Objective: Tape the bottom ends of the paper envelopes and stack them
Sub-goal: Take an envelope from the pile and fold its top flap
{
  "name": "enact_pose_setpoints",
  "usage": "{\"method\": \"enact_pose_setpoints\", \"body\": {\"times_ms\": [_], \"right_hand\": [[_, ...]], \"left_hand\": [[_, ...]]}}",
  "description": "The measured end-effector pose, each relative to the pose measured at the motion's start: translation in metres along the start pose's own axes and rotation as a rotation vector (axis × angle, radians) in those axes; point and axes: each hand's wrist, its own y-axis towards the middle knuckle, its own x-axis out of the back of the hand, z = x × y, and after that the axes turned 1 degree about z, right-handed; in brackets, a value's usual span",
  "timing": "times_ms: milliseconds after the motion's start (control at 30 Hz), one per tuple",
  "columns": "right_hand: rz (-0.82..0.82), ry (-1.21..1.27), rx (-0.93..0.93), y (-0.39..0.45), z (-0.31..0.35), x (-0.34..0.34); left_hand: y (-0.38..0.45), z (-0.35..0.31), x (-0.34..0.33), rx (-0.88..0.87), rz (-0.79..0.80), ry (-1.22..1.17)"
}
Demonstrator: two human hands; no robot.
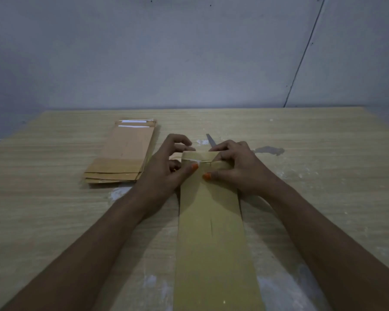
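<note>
My left hand (166,162) and right hand (234,164) pinch the envelope (209,221)'s far flap, mid-fold. The stack (124,153) of finished ones sits at ten o'clock, so I'd guess I'm partway.

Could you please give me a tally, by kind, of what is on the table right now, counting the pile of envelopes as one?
Loose envelope, far end folded under both hands: 1
Stack of envelopes, left of the hands: 1
Grey pointed object beyond the right hand, mostly hidden, kind unclear: 1
Hands on the envelope: 2, left hand, right hand
Total: 5
</note>
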Motion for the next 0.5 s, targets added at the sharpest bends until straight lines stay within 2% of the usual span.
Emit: {"method": "enact_pose_setpoints", "body": {"times_ms": [100,233,500], "right_hand": [[0.015,0.008,0.045,-0.001,0.002,0.0],[0.038,-0.015,0.077,-0.001,0.003,0.001],[0.034,-0.035,0.09,-0.002,0.003,0.005]], "left_hand": [[-0.001,0.003,0.008,0.077,0.077,0.03],[-0.004,-0.005,0.008,0.19,0.132,-0.108],[-0.002,-0.01,0.007,0.184,0.165,-0.063]]}}
